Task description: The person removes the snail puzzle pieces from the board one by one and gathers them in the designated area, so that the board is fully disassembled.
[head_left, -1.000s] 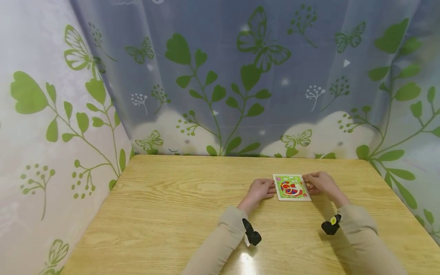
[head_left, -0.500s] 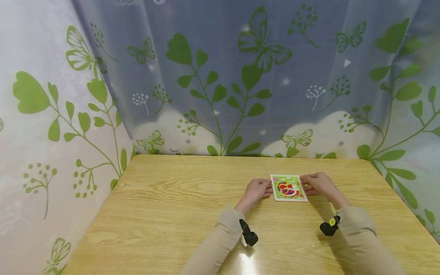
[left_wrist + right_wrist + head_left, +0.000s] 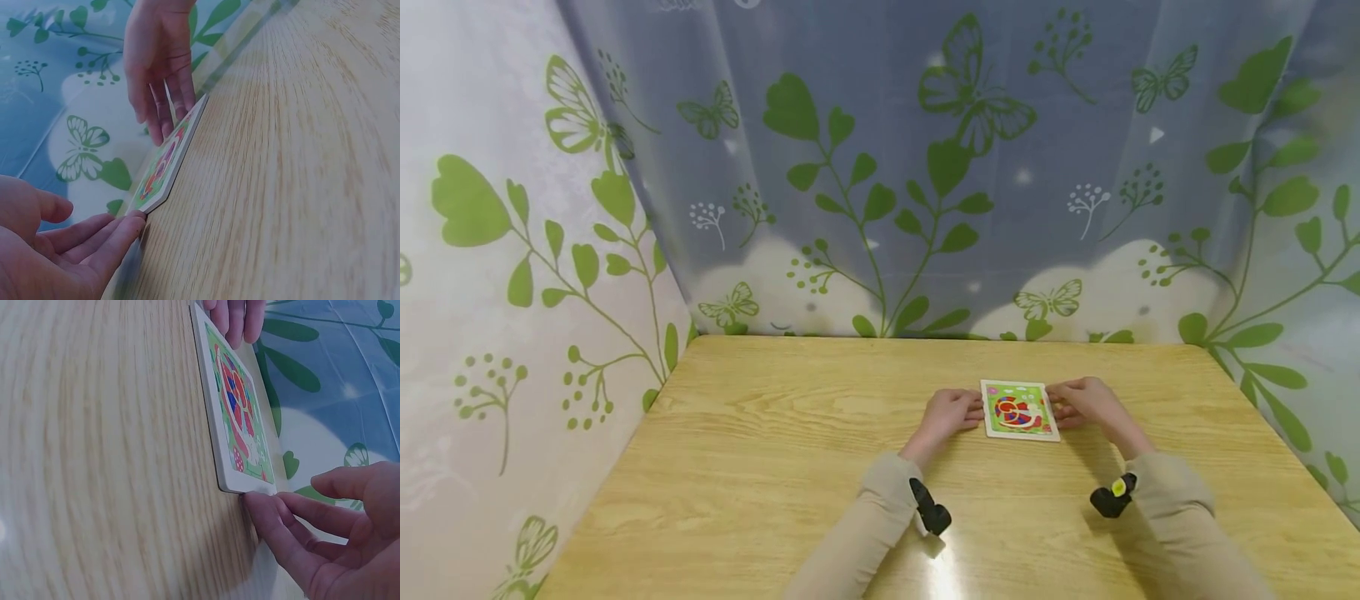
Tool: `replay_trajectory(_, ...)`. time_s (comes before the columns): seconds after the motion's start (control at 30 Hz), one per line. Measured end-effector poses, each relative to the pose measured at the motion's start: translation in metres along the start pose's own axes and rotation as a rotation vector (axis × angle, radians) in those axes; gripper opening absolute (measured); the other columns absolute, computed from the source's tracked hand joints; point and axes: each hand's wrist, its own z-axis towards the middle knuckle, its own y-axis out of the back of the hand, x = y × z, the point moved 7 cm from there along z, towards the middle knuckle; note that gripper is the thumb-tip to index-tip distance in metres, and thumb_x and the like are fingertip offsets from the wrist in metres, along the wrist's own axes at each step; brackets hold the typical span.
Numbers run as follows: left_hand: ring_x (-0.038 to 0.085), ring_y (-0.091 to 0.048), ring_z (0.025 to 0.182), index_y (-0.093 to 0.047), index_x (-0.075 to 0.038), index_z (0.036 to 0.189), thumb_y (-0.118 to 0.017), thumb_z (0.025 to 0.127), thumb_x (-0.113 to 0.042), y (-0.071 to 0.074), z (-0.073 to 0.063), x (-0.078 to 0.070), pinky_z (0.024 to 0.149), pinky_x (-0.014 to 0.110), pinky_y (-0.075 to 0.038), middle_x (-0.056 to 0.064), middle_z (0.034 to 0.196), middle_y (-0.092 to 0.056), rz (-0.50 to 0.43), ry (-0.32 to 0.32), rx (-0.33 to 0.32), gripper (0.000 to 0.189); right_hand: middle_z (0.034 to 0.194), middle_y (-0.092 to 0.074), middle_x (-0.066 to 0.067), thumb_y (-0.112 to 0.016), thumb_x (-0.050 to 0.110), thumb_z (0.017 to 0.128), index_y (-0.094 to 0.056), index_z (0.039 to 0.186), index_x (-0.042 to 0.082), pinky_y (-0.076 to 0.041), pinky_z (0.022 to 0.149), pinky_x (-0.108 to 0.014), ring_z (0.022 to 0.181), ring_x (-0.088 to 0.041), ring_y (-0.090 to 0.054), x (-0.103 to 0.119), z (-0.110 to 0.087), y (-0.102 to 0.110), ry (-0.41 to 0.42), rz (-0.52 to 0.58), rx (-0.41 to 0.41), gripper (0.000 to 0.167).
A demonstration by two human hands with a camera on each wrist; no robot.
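Board (image 3: 1021, 411) flat, pic (image 3: 1017, 412) top pointing fwd, long axis unclear, L hand (image 3: 946, 412) & R hand (image 3: 1090, 402) touching sides, fingers (image 3: 278, 537) extended.

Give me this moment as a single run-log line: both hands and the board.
left hand: touches left edge of picture board; right hand: touches its right edge; picture board: picture up, flat on wooden table

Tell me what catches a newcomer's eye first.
Probably the white-edged square board, bright with red, blue and green, on the pale wood-grain table between the bare left grip and bare right grip. Behind the table, a blue-and-white curtain patterned in leafy green stands out.
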Motion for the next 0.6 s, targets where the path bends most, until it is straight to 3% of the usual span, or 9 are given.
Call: replay_trajectory(0.6,0.029,-0.071,0.109,-0.061,0.011,0.131,-0.046,0.108,-0.016,0.024,-0.015,0.002,0.089,0.032,-0.059,0.023,0.122,-0.069,0.015,0.004,0.02,0.039,0.128,-0.06,-0.034,-0.048,0.021,0.107,-0.045,0.137,-0.023,-0.063,0.072,-0.032,0.074,-0.012,-0.068,0.005,-0.004,-0.024,-0.003,0.022,0.031,0.053)
